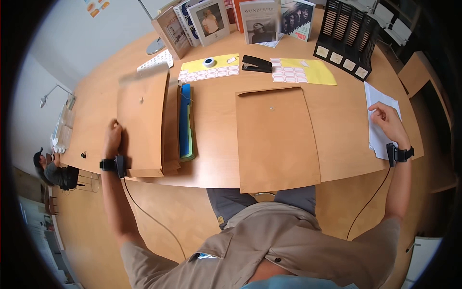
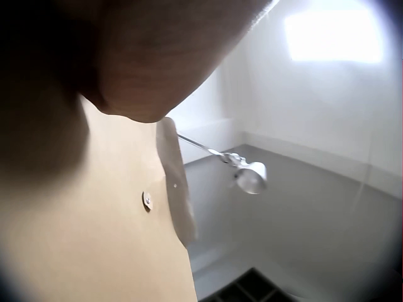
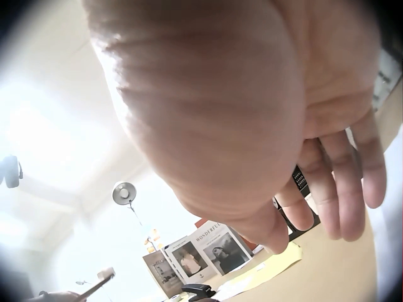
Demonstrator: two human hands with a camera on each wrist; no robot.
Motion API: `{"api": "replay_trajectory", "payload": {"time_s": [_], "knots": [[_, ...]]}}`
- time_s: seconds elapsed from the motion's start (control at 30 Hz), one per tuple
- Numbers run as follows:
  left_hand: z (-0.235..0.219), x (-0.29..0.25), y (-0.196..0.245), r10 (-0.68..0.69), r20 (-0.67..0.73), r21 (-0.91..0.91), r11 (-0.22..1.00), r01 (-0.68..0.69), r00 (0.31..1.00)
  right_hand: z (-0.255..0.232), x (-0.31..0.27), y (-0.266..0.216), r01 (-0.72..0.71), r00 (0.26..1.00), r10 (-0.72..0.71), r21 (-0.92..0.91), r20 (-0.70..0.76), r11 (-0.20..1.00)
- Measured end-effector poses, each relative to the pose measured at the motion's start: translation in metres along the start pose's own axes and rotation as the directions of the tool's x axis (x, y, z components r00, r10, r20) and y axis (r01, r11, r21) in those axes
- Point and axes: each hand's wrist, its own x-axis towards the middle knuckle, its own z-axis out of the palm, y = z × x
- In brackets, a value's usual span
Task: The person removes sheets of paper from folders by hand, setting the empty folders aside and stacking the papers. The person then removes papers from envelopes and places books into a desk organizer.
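At the left of the desk my left hand (image 1: 113,137) grips the left edge of a brown string-tie envelope (image 1: 142,118). This envelope leans over other brown envelopes, and its top edge is blurred. In the left wrist view its button (image 2: 147,201) and flap (image 2: 176,182) show below the hand; the fingertips are hidden there. Blue (image 1: 185,115) and green (image 1: 191,144) folders stick out at the pile's right. My right hand (image 1: 391,124) hovers over a stack of white paper (image 1: 382,113), its fingers loosely bent and holding nothing. Another brown envelope (image 1: 276,144) lies flat in front of me, slightly past the desk edge.
Behind lie label sheets on yellow backing (image 1: 320,72), a black stapler (image 1: 257,64) and a white roll (image 1: 208,62). Upright books (image 1: 260,24) and a black file rack (image 1: 344,41) stand at the back. A white keyboard (image 1: 156,60) is back left. A seated person (image 1: 57,171) is far left.
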Motion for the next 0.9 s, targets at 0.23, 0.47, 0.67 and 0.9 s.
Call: {"api": "replay_trajectory", "payload": {"time_s": [0.23, 0.47, 0.67, 0.9], "knots": [[0.012, 0.019, -0.125, 0.098, 0.161, 0.854, 0.486, -0.188, 0.982, 0.025, 0.007, -0.014, 0.007, 0.996, -0.009, 0.017, 0.087, 1.000], [0.052, 0.057, 0.071, 0.231, 0.159, 0.721, 0.637, -0.273, 0.960, 0.064, 0.038, -0.065, 0.130, 0.980, -0.131, 0.020, 0.146, 0.991], [0.109, 0.099, 0.078, 0.052, 0.365, 0.707, 0.634, -0.313, 0.930, 0.129, 0.070, -0.099, 0.330, 0.936, -0.326, -0.011, 0.136, 0.944], [0.139, 0.066, 0.119, 0.100, 0.291, 0.751, 0.592, -0.292, 0.951, 0.179, 0.127, -0.105, 0.494, 0.864, -0.503, -0.180, -0.005, 0.851]]}}
